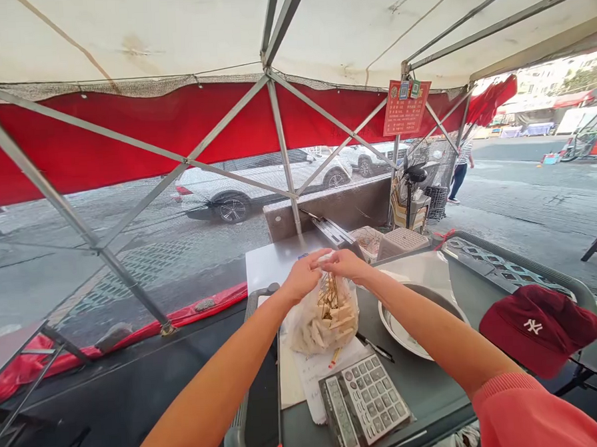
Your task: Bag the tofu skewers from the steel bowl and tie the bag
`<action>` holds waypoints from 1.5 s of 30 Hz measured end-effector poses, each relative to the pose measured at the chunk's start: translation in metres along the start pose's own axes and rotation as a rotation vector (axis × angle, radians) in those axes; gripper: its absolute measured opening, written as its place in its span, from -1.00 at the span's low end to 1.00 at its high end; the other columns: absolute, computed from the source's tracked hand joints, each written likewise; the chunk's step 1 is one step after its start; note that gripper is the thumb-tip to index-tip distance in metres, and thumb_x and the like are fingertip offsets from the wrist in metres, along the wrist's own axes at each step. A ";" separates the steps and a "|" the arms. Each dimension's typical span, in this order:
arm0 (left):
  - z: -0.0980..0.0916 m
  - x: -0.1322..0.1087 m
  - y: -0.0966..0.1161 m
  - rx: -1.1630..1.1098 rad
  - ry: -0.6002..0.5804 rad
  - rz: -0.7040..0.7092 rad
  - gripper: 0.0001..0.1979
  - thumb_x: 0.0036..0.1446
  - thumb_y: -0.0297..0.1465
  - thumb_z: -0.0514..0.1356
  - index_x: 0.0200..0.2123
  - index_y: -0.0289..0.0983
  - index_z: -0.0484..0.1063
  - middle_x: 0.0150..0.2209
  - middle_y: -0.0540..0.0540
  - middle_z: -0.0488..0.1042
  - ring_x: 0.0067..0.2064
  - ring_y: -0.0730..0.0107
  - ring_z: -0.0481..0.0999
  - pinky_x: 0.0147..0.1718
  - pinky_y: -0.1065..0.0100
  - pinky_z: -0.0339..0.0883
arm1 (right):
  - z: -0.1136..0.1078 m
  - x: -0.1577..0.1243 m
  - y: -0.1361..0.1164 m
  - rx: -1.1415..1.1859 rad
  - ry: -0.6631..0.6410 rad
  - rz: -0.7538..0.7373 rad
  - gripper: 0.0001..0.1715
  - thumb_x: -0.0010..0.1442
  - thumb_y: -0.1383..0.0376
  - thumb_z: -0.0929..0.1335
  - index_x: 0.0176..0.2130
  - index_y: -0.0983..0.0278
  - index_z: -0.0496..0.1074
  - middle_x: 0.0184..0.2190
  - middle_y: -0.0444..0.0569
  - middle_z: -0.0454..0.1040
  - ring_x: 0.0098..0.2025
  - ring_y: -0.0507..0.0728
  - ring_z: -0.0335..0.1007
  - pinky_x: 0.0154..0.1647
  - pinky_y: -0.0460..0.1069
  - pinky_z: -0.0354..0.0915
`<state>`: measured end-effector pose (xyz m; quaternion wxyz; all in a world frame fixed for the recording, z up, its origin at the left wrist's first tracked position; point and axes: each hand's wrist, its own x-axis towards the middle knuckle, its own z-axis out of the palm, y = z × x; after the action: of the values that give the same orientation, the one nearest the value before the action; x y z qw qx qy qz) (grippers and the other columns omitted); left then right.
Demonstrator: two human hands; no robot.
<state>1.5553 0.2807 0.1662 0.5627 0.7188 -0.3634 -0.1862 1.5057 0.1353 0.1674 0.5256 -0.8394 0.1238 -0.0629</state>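
Observation:
A clear plastic bag (328, 322) stands on the grey cart top, filled with pale, strip-like pieces and thin brown sticks whose kind I cannot make out. At its gathered top, my left hand (306, 273) pinches the plastic from the left. My right hand (348, 264) closes on the same neck from the right, the fingertips of both hands meeting. Beneath the bag lie sheets of paper (312, 393) with writing. A calculator (365, 403) rests in front of it, with a black pen (376, 348) just behind.
A round metal basin (404, 335) sits to the right, partly behind my right forearm. Beyond it lies a dark red cap (539, 327). Plastic baskets (403, 240) stand behind the cart (304, 440). Metal frame poles (282, 144) cross in front, with parked cars (266, 182) outside.

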 end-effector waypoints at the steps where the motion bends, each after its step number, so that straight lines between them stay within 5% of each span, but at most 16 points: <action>1: 0.001 -0.001 0.000 0.094 -0.019 0.059 -0.24 -0.18 -0.69 -0.03 0.18 -0.27 0.28 0.13 -0.15 0.37 0.20 0.28 0.27 0.16 0.22 0.14 | 0.003 0.002 -0.001 -0.034 -0.016 -0.004 -0.75 -0.11 0.36 0.42 -0.68 0.31 0.29 -0.72 -0.19 0.22 -0.55 -0.01 0.12 -0.47 -0.07 0.00; 4: 0.002 -0.003 0.005 0.398 -0.043 0.147 -0.25 -0.12 -0.68 -0.04 0.21 -0.20 0.24 0.15 -0.10 0.35 0.17 0.25 0.32 0.16 0.21 0.12 | 0.008 0.005 -0.006 0.020 0.001 0.051 -0.71 -0.16 0.41 0.42 -0.75 0.31 0.26 -0.73 -0.22 0.15 -0.52 -0.02 0.07 -0.44 -0.06 -0.03; 7: -0.007 -0.007 0.003 0.541 0.078 0.105 -0.35 0.00 -0.60 -0.02 0.21 -0.22 0.23 -0.03 -0.13 0.50 -0.01 0.20 0.45 0.00 0.19 0.26 | 0.010 0.003 -0.009 0.104 0.011 0.108 -0.76 -0.20 0.44 0.41 -0.73 0.31 0.29 -0.74 -0.25 0.10 -0.54 -0.03 0.01 -0.45 -0.06 -0.05; 10: -0.016 -0.011 -0.016 0.510 0.205 0.081 -0.48 0.09 -0.44 0.07 0.15 -0.34 0.28 -0.07 -0.21 0.50 -0.10 0.19 0.46 -0.06 0.20 0.28 | 0.010 0.001 -0.010 0.141 0.040 0.148 -0.79 -0.24 0.44 0.42 -0.73 0.31 0.32 -0.73 -0.26 0.13 -0.54 -0.04 0.01 -0.48 -0.06 -0.05; 13: -0.013 -0.014 -0.043 0.566 0.129 0.186 -0.55 0.08 -0.29 0.17 0.04 -0.32 0.38 0.06 -0.26 0.40 0.06 0.11 0.33 0.06 0.14 0.15 | 0.011 0.000 -0.011 0.136 0.028 0.140 -0.79 -0.25 0.45 0.43 -0.74 0.31 0.32 -0.75 -0.26 0.12 -0.56 -0.05 0.00 -0.50 -0.06 -0.05; 15: -0.005 -0.014 -0.056 0.598 0.116 0.196 -0.67 0.11 -0.26 0.14 -0.08 -0.26 0.45 -0.02 -0.22 0.44 0.07 0.06 0.28 0.06 0.07 0.08 | 0.009 -0.001 -0.011 0.099 -0.033 0.118 -0.80 -0.23 0.43 0.42 -0.73 0.31 0.34 -0.76 -0.25 0.12 -0.59 -0.05 -0.01 -0.53 -0.07 -0.06; 19: 0.010 -0.010 -0.064 0.406 0.149 0.113 -0.68 0.20 -0.22 0.00 -0.42 -0.25 0.44 -0.35 -0.13 0.47 -0.19 0.18 0.38 -0.05 0.14 0.10 | -0.004 -0.002 -0.011 0.070 -0.182 0.111 -0.90 -0.16 0.45 0.36 -0.64 0.32 0.41 -0.75 -0.18 0.25 -0.63 -0.03 0.11 -0.59 -0.08 -0.02; 22: 0.012 -0.005 -0.068 0.237 0.184 0.079 -0.64 0.24 -0.19 -0.09 -0.43 -0.25 0.34 -0.53 -0.03 0.38 -0.40 0.33 0.35 -0.25 0.30 0.19 | -0.014 -0.003 -0.009 0.113 -0.241 0.082 -0.75 -0.23 0.50 0.35 -0.43 0.31 0.48 -0.73 -0.20 0.30 -0.63 -0.01 0.19 -0.60 -0.10 0.05; 26: 0.011 -0.002 -0.076 0.064 0.165 0.065 -0.56 0.21 -0.05 -0.10 -0.38 -0.29 0.33 -0.61 0.07 0.15 -0.53 0.44 0.16 -0.49 0.39 0.07 | -0.013 -0.008 -0.012 0.194 -0.425 -0.068 -0.69 -0.23 0.48 0.34 -0.37 0.31 0.51 -0.69 -0.23 0.31 -0.58 -0.04 0.20 -0.50 -0.11 0.17; 32: 0.013 -0.008 -0.076 -0.070 0.130 0.105 -0.53 0.16 -0.01 0.02 -0.34 -0.33 0.41 -0.56 0.06 0.12 -0.48 0.46 0.07 -0.46 0.39 -0.04 | -0.004 -0.015 -0.017 0.327 -0.316 0.095 -0.72 -0.18 0.48 0.36 -0.36 0.34 0.49 -0.56 -0.15 0.40 -0.51 -0.02 0.29 -0.40 -0.07 0.22; 39: 0.022 -0.010 -0.069 -0.282 -0.096 -0.014 -0.45 0.03 0.13 0.10 -0.42 -0.31 0.28 -0.62 0.12 0.03 -0.56 0.55 -0.06 -0.53 0.40 -0.15 | -0.004 -0.012 0.000 0.646 -0.259 0.208 -0.71 -0.22 0.50 0.38 -0.37 0.34 0.49 -0.60 -0.14 0.39 -0.52 -0.02 0.27 -0.41 -0.08 0.19; 45: 0.025 -0.005 -0.083 -0.273 -0.147 -0.070 -0.46 0.09 0.11 0.04 -0.36 -0.31 0.30 -0.70 0.06 0.22 -0.66 0.51 0.13 -0.58 0.40 -0.09 | -0.007 -0.012 0.010 0.747 -0.205 0.171 -0.70 -0.22 0.49 0.43 -0.36 0.33 0.49 -0.60 -0.14 0.38 -0.50 0.00 0.30 -0.34 -0.05 0.26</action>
<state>1.5605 0.2763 0.0797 0.6202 0.6324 -0.3495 -0.3055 1.4909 0.1290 0.1618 0.8076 -0.5790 0.1088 0.0245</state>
